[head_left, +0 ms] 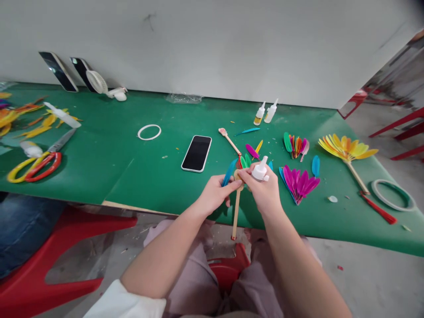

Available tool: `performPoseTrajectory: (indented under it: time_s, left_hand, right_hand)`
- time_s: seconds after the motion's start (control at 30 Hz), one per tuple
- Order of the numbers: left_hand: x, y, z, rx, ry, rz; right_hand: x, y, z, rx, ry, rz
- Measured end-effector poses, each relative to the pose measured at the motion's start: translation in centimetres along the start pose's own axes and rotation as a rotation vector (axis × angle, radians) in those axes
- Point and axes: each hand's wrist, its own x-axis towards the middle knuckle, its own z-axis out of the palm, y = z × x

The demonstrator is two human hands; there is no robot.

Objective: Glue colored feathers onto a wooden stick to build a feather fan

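Observation:
My left hand (215, 194) is closed on a small feather fan (239, 170) with blue, green and red feathers and a wooden stick (236, 216) that points down toward my lap. My right hand (265, 187) grips a small white glue bottle (260, 169), its tip held at the fan's hub. Both hands hover over the near edge of the green table (149, 176).
A black phone (196, 153) lies left of my hands. Loose pink and blue feathers (300, 181), a finished yellow fan (346, 152), two glue bottles (265, 113), tape rings (149, 132) and a wooden stick (229, 140) lie around. Scissors (36, 164) and yellow feathers sit far left. Red stools stand below.

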Motion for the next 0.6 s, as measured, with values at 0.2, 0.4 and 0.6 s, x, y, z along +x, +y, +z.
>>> performPoseTrajectory:
  time_s: [0.2, 0.4, 0.6]
  left_hand:
    - [-0.2, 0.0, 0.1, 0.117, 0.02, 0.0]
    - [0.3, -0.6, -0.1, -0.001, 0.112, -0.023]
    - [1.4, -0.5, -1.6, -0.168, 0.359, 0.027]
  right_hand:
    - [0.0, 0.3, 0.3, 0.091, 0.031, 0.069]
    - [0.7, 0.4, -0.3, 0.168, 0.108, 0.169]
    - [-0.8, 0.6, -0.4, -0.227, -0.427, 0.212]
